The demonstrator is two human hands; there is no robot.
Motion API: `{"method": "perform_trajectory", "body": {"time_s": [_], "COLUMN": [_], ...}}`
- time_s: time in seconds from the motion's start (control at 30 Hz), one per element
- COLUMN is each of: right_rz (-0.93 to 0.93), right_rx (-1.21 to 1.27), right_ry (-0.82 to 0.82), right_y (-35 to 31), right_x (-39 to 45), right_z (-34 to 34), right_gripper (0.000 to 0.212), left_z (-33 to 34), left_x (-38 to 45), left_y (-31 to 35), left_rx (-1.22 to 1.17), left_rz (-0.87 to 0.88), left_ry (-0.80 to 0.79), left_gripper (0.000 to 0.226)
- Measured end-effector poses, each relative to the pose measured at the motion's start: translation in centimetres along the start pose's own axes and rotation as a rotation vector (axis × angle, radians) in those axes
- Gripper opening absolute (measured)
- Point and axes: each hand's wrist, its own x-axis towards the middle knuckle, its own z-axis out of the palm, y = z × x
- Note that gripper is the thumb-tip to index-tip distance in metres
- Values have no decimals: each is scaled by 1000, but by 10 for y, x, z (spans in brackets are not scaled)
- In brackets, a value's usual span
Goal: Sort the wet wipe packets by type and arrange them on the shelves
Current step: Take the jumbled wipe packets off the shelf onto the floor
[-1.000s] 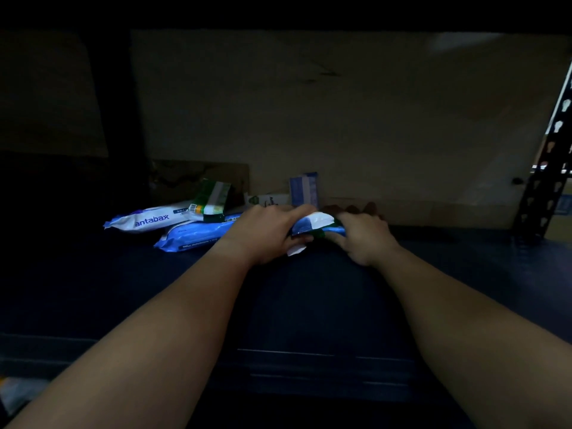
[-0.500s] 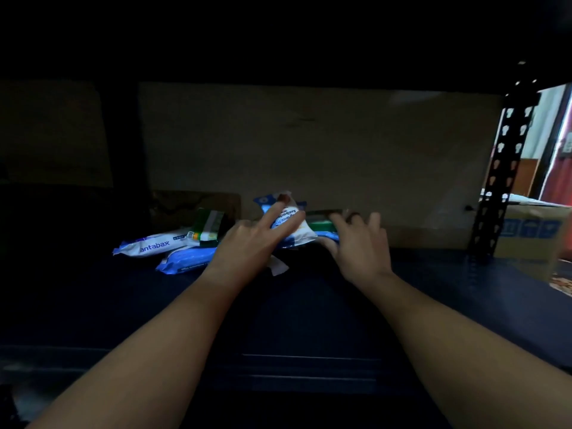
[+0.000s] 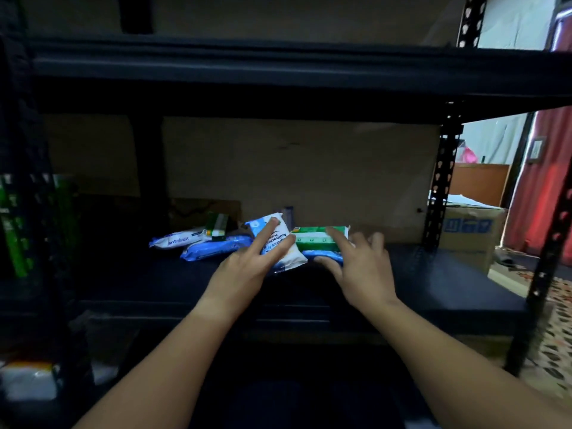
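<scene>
On the dark shelf (image 3: 433, 283) my left hand (image 3: 244, 267) holds a white and blue wipe packet (image 3: 286, 253) tilted upward, two straight fingers on its face and the thumb hidden behind it. Right beside it a green packet (image 3: 312, 239) lies on top of a blue packet (image 3: 322, 254). My right hand (image 3: 362, 270) has its fingers spread; the index finger rests on the green packet and the thumb touches the blue one below. Further left lie a white "antabax" packet (image 3: 176, 241), another blue packet (image 3: 213, 250) and a small green pack (image 3: 218, 229).
Another shelf board (image 3: 278, 66) hangs close above. A perforated black post (image 3: 439, 187) stands at the right back, a cardboard box (image 3: 467, 233) beyond it. Green items (image 3: 12, 227) stand at far left. A white packet (image 3: 28, 379) lies lower left.
The view has pulled back and up. My left hand has raised the white and blue packet off the pile and tipped it up. My right hand has spread over the green packet.
</scene>
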Motion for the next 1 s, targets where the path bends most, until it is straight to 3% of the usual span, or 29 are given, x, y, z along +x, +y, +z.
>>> {"method": "perform_trajectory", "body": {"time_s": [0.17, 0.33, 0.47, 0.63, 1.0], "right_rz": [-28, -1, 77, 165, 243], "right_rx": [5, 83, 130, 99, -21], "right_ry": [67, 81, -6, -145, -412], "right_y": [0, 4, -1, -10, -13], "right_x": [-69, -144, -211, -275, -379], "right_z": [-23, -25, -10, 12, 50], "right_gripper": [64, 62, 64, 63, 68], "left_z": [-9, -5, 6, 29, 80], "left_x": [-56, -117, -164, -215, -322], "left_y": [29, 53, 77, 103, 147], "left_rx": [32, -3, -81, -173, -200], "left_rz": [127, 182, 161, 55, -128], "left_ry": [97, 92, 55, -120, -545], "left_gripper": [79, 77, 80, 102, 122]}}
